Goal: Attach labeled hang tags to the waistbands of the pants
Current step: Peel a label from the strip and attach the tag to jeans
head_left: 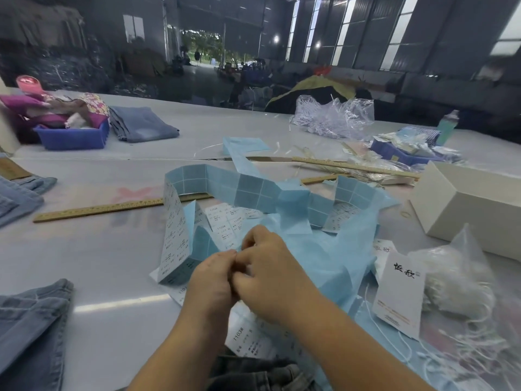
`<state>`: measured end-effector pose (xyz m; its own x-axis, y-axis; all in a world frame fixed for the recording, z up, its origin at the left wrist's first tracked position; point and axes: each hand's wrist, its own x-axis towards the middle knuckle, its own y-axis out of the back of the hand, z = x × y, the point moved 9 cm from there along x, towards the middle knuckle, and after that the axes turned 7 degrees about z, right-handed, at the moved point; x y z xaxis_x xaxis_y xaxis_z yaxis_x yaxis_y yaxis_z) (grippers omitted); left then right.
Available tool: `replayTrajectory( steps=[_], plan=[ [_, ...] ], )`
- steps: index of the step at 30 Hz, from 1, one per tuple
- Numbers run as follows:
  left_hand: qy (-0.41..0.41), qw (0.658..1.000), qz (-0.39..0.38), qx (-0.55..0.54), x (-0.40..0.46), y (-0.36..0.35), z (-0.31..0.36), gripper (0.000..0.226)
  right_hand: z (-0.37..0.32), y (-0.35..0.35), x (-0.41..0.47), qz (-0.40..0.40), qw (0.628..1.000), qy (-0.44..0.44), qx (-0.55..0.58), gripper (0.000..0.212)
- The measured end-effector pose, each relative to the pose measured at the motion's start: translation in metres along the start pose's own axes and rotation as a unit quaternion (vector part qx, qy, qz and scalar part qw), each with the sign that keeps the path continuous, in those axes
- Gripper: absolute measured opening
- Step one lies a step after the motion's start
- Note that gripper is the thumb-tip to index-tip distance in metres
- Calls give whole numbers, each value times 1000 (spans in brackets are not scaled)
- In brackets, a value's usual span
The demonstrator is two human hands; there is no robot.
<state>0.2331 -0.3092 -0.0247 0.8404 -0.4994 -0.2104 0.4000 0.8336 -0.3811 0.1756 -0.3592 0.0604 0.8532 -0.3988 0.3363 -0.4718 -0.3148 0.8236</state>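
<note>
Both forearms reach forward and meet low in the middle. The left hand (211, 277) and right hand (270, 266) press together, fingers curled and fingertips touching (whatever they pinch is hidden between them). The right hand sits slightly higher, knuckles up.

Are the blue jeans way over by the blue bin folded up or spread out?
Folded. The jeans lie as a neat, flat rectangle with stacked layers showing at the near edge, right beside the blue bin on the table.
</note>
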Motion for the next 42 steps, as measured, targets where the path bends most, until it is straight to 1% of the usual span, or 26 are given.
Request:
replayTrajectory(
  steps=[2,4,6,8,9,10,11,12,14,16,18,20,23,25,28,29,31,32,34,35,36,37,38,39,40,42],
  plan=[
    [2,1000,-4,22,-3,0,7,29,8,-2,3,-72,991,-84,80,21],
    [0,999,-13,38,-8,-2,15,32,11,3,-1,-90,981,-129,112,17],
    [-11,997,-19,70,-13,-6,21,30,17,8,-13,-72,963,-184,184,17],
    [-20,995,-31,91,-18,-11,26,32,29,19,-27,-1,935,-241,261,17],
    [-23,995,-37,94,-20,-11,28,32,40,28,-35,46,924,-266,272,17],
    [-23,995,-40,89,-21,-11,28,32,51,36,-43,81,921,-288,251,15],
    [-27,996,-46,79,-22,-11,31,32,61,43,-54,96,920,-309,219,15],
    [-33,996,-52,66,-23,-11,34,33,69,45,-64,92,916,-333,206,17],
    [-48,996,-64,37,-23,-13,40,35,77,31,-81,33,890,-370,266,32],
    [-60,995,-76,1,-25,-16,46,36,69,14,-88,-33,853,-354,383,46],
    [-56,995,-74,-24,-26,-18,47,31,51,12,-87,-68,824,-292,480,37],
    [-48,997,-54,-36,-25,-15,45,28,40,17,-85,-69,794,-249,550,24],
    [-31,998,-22,-53,-24,-13,40,32,39,22,-80,-39,764,-228,602,21],
    [-24,997,-26,-72,-28,-16,41,37,42,22,-79,-18,767,-233,598,25],
    [-13,994,-70,-78,-34,-22,43,65,45,23,-79,8,772,-237,590,27],
    [-8,993,-97,-67,-36,-25,43,68,44,25,-79,16,770,-234,594,25],
    [-1,988,-152,-23,-44,-33,42,59,43,28,-79,29,761,-232,605,24],
    [-9,989,-150,5,-45,-33,42,52,43,29,-79,36,758,-233,608,23],
    [-62,991,-83,86,-41,-23,46,31,44,31,-78,53,763,-235,600,19],
    [-134,978,-21,157,-40,-13,57,28,45,31,-78,62,765,-238,596,18],
    [-238,939,24,245,-47,-11,76,29,46,32,-78,69,764,-240,595,19],
    [-337,882,31,327,-59,-17,92,29,48,32,-79,74,766,-241,591,20],
    [-404,831,2,382,-70,-29,99,28,48,33,-79,78,772,-241,584,22],
    [-431,801,-41,414,-77,-40,99,26,49,33,-79,80,778,-239,575,24],
    [-432,785,-73,438,-81,-46,95,25,49,34,-79,82,782,-238,570,25],
    [-430,750,-89,495,-82,-52,91,31,49,35,-79,77,787,-235,565,27]
  ],
)
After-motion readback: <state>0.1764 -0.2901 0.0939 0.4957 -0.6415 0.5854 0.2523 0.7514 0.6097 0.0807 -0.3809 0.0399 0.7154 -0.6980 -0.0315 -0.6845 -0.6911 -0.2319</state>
